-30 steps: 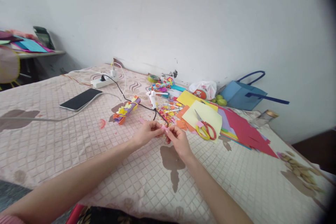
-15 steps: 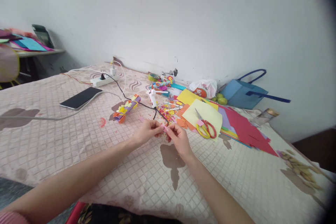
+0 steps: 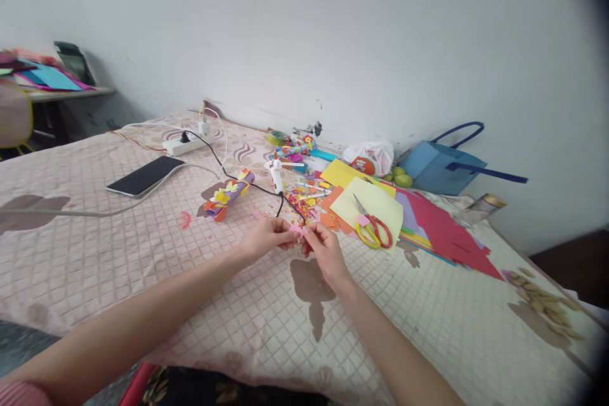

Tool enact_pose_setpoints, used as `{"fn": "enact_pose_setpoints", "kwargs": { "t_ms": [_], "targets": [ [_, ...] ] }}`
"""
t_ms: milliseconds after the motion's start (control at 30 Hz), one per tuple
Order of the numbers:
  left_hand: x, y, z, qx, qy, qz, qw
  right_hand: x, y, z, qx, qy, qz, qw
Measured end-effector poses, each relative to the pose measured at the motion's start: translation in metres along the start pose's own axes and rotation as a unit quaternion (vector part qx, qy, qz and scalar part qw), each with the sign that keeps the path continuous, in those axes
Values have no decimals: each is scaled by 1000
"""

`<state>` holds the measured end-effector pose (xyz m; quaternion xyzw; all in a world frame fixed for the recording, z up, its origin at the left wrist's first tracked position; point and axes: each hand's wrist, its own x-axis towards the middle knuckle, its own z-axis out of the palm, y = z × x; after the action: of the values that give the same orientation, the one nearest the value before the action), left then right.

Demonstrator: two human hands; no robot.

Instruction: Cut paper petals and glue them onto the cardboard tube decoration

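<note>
My left hand (image 3: 269,236) and my right hand (image 3: 323,248) meet over the quilted bedspread (image 3: 143,247), fingertips pinched together on a small pink paper piece (image 3: 297,229). Just beyond them lies a heap of small coloured paper scraps (image 3: 307,200). A white glue gun (image 3: 276,175) with a black cord stands behind the scraps. Red-and-yellow scissors (image 3: 373,228) rest on a pale yellow sheet (image 3: 375,206) to the right of my hands.
A decorated purple paper roll (image 3: 228,193) lies left of the scraps. A dark phone (image 3: 145,176) and a white power strip (image 3: 185,146) sit further left. Red and other coloured sheets (image 3: 442,231), a blue bag (image 3: 440,168), green fruits (image 3: 399,177) and a white plastic bag (image 3: 371,157) fill the right side by the wall.
My hands stay together on the pink piece, with only small finger movement. The view has shifted slightly.
</note>
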<state>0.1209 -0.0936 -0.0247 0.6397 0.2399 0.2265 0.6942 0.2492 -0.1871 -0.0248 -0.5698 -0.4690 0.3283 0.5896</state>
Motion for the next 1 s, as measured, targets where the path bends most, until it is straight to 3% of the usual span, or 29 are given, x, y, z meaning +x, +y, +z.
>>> {"fn": "enact_pose_setpoints", "kwargs": {
  "t_ms": [300, 633, 833, 1000],
  "targets": [
    [-4, 6, 0, -11, -17, -24, 1000, 1, 0, 1, 83, 3, 32, 996],
    [-2, 4, 1, 22, -4, -21, 1000, 0, -2, -4, -60, -22, -21, 998],
    [-2, 4, -1, -12, -19, -31, 999, 0, 1, -3, -43, -8, -19, 999],
    [-1, 1, -2, -114, -24, -76, 990, 1, 4, -1, -13, 3, 14, 1000]
  ]
}}
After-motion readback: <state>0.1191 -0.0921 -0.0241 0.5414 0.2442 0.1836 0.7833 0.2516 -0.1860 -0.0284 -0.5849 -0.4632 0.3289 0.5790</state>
